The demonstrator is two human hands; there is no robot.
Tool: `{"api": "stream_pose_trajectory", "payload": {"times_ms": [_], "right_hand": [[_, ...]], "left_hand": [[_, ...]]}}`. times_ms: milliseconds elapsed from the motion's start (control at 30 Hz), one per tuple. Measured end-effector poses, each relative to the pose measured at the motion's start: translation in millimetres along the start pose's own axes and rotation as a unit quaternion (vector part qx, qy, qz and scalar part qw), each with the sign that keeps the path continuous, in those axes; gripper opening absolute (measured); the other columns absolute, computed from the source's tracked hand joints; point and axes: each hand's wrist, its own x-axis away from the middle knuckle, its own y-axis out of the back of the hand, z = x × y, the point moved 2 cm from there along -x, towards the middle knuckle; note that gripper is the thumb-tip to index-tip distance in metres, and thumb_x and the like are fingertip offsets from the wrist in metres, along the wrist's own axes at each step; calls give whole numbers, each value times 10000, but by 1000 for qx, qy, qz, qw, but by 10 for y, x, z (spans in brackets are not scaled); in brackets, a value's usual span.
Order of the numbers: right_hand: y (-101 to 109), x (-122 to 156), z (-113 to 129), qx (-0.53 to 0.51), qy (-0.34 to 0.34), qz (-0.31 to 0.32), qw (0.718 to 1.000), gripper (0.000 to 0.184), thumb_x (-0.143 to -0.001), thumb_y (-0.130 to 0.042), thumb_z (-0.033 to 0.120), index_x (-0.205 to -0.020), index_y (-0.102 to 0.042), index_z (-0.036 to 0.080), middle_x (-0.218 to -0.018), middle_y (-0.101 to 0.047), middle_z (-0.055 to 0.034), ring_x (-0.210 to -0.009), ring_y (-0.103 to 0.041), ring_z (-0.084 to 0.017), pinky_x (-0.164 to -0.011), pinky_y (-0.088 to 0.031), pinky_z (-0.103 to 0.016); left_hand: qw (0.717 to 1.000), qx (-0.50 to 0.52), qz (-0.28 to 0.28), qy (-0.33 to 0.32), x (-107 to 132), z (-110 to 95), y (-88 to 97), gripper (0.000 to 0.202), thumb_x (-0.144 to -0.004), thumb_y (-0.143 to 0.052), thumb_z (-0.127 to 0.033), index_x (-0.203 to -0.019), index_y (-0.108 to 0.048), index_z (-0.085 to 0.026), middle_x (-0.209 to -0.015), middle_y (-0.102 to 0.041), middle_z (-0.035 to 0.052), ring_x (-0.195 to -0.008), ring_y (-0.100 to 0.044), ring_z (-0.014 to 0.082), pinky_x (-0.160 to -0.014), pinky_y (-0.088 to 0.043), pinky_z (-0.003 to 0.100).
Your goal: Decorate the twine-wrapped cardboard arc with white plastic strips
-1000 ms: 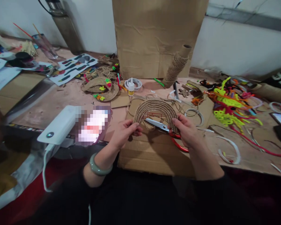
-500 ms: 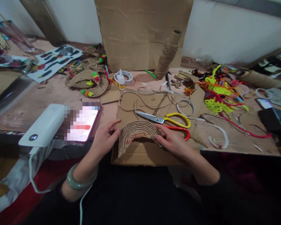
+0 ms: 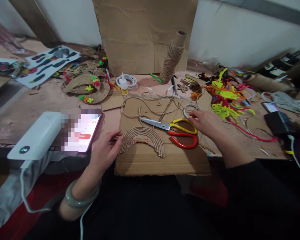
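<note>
A jute-wound arch (image 3: 142, 137) lies flat on a cardboard sheet (image 3: 162, 161) in front of me. My left hand (image 3: 105, 151) rests by its left end, fingers loosely spread, fingertips touching the arch. My right hand (image 3: 208, 122) hovers further right, fingers spread and empty, just past the yellow-and-red handles of the scissors (image 3: 173, 128) and beside a white ring (image 3: 190, 108). Loose jute twine (image 3: 150, 101) curls behind the scissors.
A phone (image 3: 81, 130) and a white power bank (image 3: 35, 135) lie at the left. A twine spool (image 3: 172, 56) leans on an upright cardboard panel (image 3: 142, 33). A glue bottle (image 3: 124, 86), woven jute pieces (image 3: 86, 87) and a pile of pipe cleaners (image 3: 225, 96) crowd the table.
The arch was held up in both hands, then lowered onto the cardboard. My right hand let go and moved right, past the scissors' handles. My left hand stays at the arch's left end.
</note>
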Motion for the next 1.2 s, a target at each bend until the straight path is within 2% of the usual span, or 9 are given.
{"api": "stream_pose_trajectory", "payload": {"times_ms": [167, 300, 467, 600, 733, 833, 1000, 1100, 1200], "right_hand": [[-30, -143, 13, 40, -11, 64, 997, 374, -905, -365, 281, -941, -718, 167, -1008, -714, -123, -892, -646, -240, -640, -394, -295], [-9, -141, -18, 26, -15, 45, 999, 374, -891, -368, 302, -940, -714, 167, -964, -716, -123, -824, -635, -237, -606, -365, -288], [142, -25, -186, -125, -93, 22, 988, 249, -838, -460, 293, -873, -673, 169, -772, -684, -71, -630, -560, -180, -551, -340, -271], [320, 112, -296, -246, -126, -51, 960, 140, -819, -500, 218, -788, -627, 166, -685, -623, -25, -545, -471, -108, -546, -340, -249], [445, 227, -342, -319, -153, -139, 925, 124, -850, -512, 209, -822, -620, 155, -631, -566, -12, -523, -450, -83, -529, -339, -247], [508, 305, -324, -359, -172, -156, 904, 111, -847, -547, 214, -858, -634, 146, -601, -525, 4, -518, -455, -75, -518, -342, -248], [530, 439, -248, -428, -100, -172, 882, 215, -799, -632, 287, -961, -701, 162, -638, -586, -14, -552, -521, -85, -534, -393, -254], [484, 492, -104, -513, -49, -135, 846, 257, -783, -645, 276, -1013, -706, 181, -650, -618, -11, -567, -562, -87, -554, -448, -245], [477, 505, 191, -591, 22, -88, 801, 206, -755, -680, 282, -935, -720, 190, -641, -638, -1, -574, -582, -87, -567, -489, -229]], "left_hand": [[999, -15, -22, -47, 67, -35, 15, 213, -824, -602, -321, -957, -668, -168, -865, -735, 43, -710, -690, 145, -639, -587, 248], [998, -17, -24, -57, 84, -13, -14, 194, -828, -601, -303, -944, -670, -163, -870, -737, 44, -735, -698, 149, -648, -594, 246], [998, -17, -14, -53, 74, 10, -38, 204, -831, -600, -293, -964, -671, -155, -897, -737, 54, -761, -699, 142, -671, -596, 238], [999, -16, -14, -49, 68, 2, -32, 205, -831, -595, -293, -964, -671, -157, -892, -736, 53, -769, -694, 141, -670, -592, 243], [1000, -13, 2, -27, 70, -6, -32, 215, -837, -590, -314, -969, -667, -163, -924, -730, 64, -802, -687, 150, -716, -585, 273], [1000, -16, 12, -15, 67, -12, -33, 224, -837, -582, -338, -970, -665, -178, -939, -728, 61, -822, -684, 160, -748, -574, 293], [1000, -16, 3, -20, 56, -73, -4, 211, -835, -575, -338, -949, -659, -181, -927, -729, 51, -833, -682, 167, -769, -563, 305], [999, -11, -24, -44, 54, -156, 21, 185, -841, -572, -297, -949, -657, -174, -933, -725, 58, -872, -674, 174, -819, -540, 320], [998, 19, -13, -60, 40, -273, 16, 168, -839, -584, -277, -944, -661, -171, -940, -723, 65, -904, -668, 181, -850, -521, 321]]}}
